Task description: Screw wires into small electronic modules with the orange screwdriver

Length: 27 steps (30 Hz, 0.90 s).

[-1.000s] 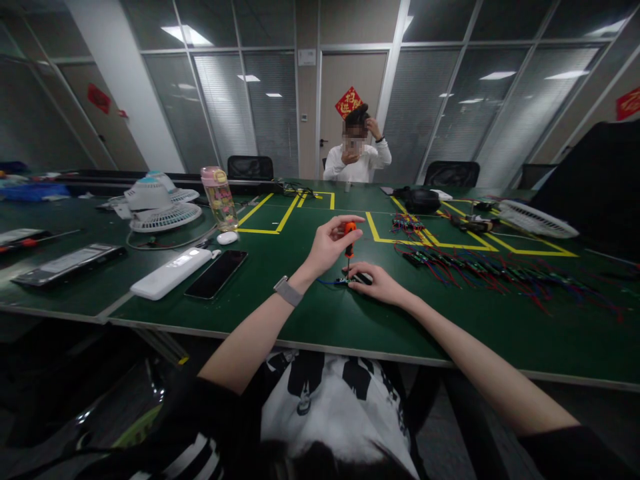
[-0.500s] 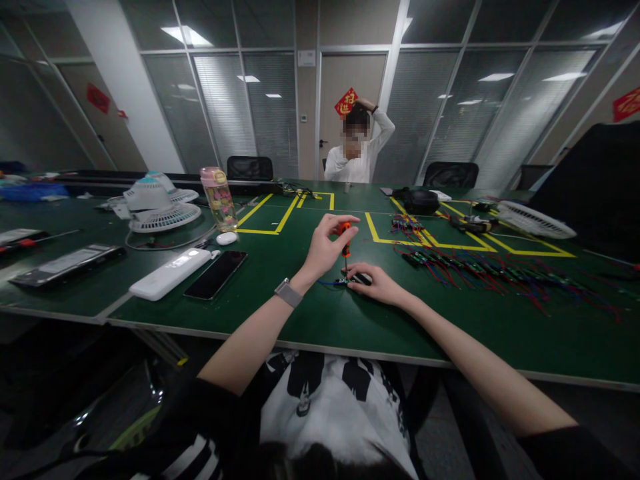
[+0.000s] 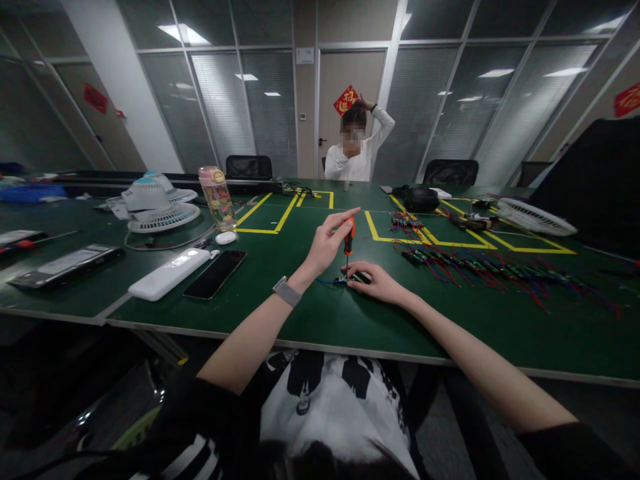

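An orange-and-black screwdriver (image 3: 349, 241) stands nearly upright, its tip down at a small green circuit board (image 3: 341, 280) on the table. My left hand (image 3: 326, 245) is at the handle, with the fingers stretched along and pressed against it; the thumb is mostly hidden. Low beside the shaft, my right hand (image 3: 374, 283) pinches the right side of the board and rests on the table. A blue wire runs leftward from the board. Some dark part lies under my right fingers, and I cannot make out what it is.
Several wired circuit boards (image 3: 480, 268) lie in a row on the right. To the left are a phone (image 3: 215, 275), a white power bank (image 3: 170, 273), a water bottle (image 3: 219, 200) and fans (image 3: 160, 217). A person (image 3: 357, 157) sits across the table.
My left thumb and fingers were apart around the top of the screwdriver; now the fingers lie straighter along the handle, showing more of it. My right hand stays at the board.
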Available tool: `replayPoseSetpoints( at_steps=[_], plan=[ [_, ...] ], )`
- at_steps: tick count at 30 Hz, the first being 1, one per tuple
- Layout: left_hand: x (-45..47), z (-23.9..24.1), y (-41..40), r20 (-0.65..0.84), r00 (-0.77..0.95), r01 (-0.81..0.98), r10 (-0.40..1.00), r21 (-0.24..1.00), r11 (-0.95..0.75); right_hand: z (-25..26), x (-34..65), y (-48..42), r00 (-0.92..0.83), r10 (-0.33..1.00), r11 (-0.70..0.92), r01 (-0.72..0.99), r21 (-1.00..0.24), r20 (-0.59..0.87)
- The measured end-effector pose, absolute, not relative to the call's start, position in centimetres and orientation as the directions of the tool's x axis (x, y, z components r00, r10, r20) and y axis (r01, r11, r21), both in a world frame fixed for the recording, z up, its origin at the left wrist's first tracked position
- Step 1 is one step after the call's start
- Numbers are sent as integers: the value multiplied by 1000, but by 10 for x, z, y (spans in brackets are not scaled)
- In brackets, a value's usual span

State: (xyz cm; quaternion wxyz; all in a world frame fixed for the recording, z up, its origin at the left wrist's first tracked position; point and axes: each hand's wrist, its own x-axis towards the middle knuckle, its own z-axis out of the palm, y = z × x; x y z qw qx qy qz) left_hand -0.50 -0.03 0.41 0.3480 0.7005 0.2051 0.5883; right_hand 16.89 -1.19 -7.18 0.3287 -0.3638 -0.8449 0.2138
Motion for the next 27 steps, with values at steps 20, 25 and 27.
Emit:
replayPoseSetpoints(
  at_steps=[20, 25, 27],
  plan=[
    [-3, -1, 3, 708, 177, -30, 683, 698, -716, -72, 169, -11, -512, 767, 626, 469, -623, 386],
    [-5, 1, 2, 719, 164, 33, 675, 680, -732, -74, 170, -10, -511, 767, 627, 470, -621, 388],
    [-5, 3, 0, 705, 210, -38, 677, 698, -715, -74, 170, -11, -512, 767, 627, 470, -621, 387]
  ],
)
